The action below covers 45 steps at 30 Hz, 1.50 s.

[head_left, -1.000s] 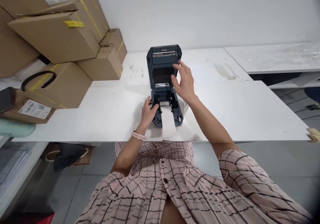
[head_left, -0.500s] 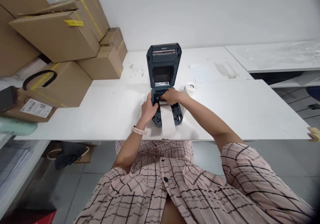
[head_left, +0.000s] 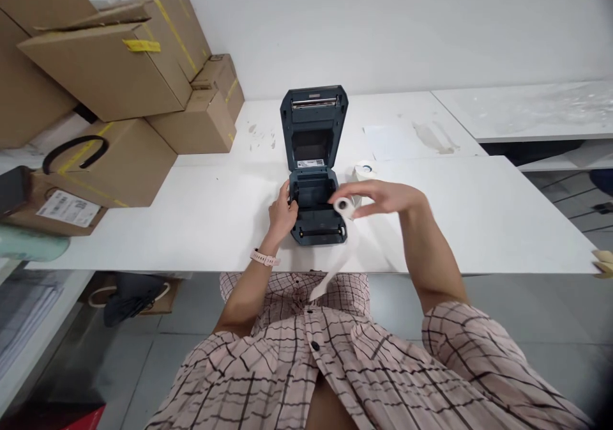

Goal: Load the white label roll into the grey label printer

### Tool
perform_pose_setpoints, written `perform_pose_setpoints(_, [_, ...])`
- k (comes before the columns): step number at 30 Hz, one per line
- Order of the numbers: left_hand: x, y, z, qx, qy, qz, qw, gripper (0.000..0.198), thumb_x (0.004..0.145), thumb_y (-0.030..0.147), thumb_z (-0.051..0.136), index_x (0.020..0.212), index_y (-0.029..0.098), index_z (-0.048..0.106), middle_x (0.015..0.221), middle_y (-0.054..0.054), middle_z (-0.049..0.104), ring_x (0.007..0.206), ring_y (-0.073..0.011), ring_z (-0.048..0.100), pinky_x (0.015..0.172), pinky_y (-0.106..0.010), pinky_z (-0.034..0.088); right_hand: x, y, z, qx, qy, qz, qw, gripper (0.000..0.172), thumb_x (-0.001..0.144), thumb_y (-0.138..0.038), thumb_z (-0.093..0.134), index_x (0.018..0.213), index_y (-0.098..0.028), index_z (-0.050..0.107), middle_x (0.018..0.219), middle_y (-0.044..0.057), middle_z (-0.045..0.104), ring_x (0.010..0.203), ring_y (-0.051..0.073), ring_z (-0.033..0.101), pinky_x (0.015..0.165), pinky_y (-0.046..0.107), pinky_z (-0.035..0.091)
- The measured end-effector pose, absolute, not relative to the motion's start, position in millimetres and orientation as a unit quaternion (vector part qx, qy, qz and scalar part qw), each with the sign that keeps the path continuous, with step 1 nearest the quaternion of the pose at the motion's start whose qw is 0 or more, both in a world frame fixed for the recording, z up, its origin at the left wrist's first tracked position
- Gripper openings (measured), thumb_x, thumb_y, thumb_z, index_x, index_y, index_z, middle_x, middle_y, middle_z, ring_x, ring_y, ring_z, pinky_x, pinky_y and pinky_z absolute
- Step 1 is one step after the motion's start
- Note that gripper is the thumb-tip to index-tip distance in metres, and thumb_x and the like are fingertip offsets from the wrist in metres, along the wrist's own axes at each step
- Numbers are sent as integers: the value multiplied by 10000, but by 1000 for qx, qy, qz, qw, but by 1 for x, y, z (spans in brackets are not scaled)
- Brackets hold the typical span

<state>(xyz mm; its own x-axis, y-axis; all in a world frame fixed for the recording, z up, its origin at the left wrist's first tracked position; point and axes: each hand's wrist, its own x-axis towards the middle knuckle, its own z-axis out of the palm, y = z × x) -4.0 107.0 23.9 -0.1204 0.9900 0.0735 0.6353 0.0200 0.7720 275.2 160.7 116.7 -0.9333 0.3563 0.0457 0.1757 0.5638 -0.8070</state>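
A dark label printer (head_left: 313, 190) stands on the white table with its lid (head_left: 313, 123) raised and its inner compartment showing. My left hand (head_left: 283, 213) grips the printer's left side, fingers bent round the edge. Beside the printer's right edge, my right hand (head_left: 378, 199) holds a small roll of white paper (head_left: 343, 207) between thumb and fingers. A loose paper strip (head_left: 332, 271) hangs from that roll over the table's front edge. Behind my right hand, a larger white roll (head_left: 364, 169) rests on the table.
Cardboard boxes (head_left: 110, 66) are piled at the left, with a black curved strap (head_left: 71, 142) on one. A green object (head_left: 33, 241) lies at the table's left end. A thin white sheet (head_left: 380, 141) is behind the rolls. Another white table (head_left: 536, 110) adjoins at the right.
My right hand has lifted the small paper roll out of the printer and moved right. The strip no longer lies across the printer. My left hand has barely moved.
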Motion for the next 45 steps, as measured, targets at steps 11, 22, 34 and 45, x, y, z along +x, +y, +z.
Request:
perform_pose_setpoints(11, [-1, 103, 17, 585, 656, 393, 270, 569, 985, 237, 491, 1550, 271, 433, 1504, -121, 625, 1381, -299, 610, 1114, -512, 521, 393, 153, -6, -496, -612, 507, 351, 398, 642, -319, 858, 978, -245, 658, 953, 4, 663, 732, 145, 573, 694, 330, 520])
perform_pose_setpoints(22, [0, 101, 21, 599, 663, 380, 241, 574, 978, 209, 476, 1545, 292, 436, 1379, -87, 717, 1260, -286, 687, 1084, -516, 532, 415, 162, 21, -481, -648, 516, 285, 520, 762, -428, 857, 1259, -353, 726, 1496, 37, 631, 1444, 326, 526, 1235, 556, 400])
perform_pose_setpoints(34, [0, 100, 23, 598, 663, 381, 241, 551, 986, 235, 466, 1534, 287, 459, 1430, -104, 685, 1231, -274, 695, 1064, -489, 537, 406, 142, 17, -513, -621, 513, 295, 445, 909, -625, 678, 1228, -319, 731, 1449, 62, 666, 1345, 296, 610, 1230, 571, 394])
perform_pose_setpoints(45, [2, 99, 24, 593, 666, 378, 250, 602, 995, 237, 476, 1587, 255, 370, 1454, -143, 663, 1248, -292, 692, 1099, -533, 504, 338, 260, 1, -506, -652, 505, 252, 952, 527, -410, 941, 1372, -192, 559, 1376, 154, 679, 1232, 333, 643, 1058, 537, 539])
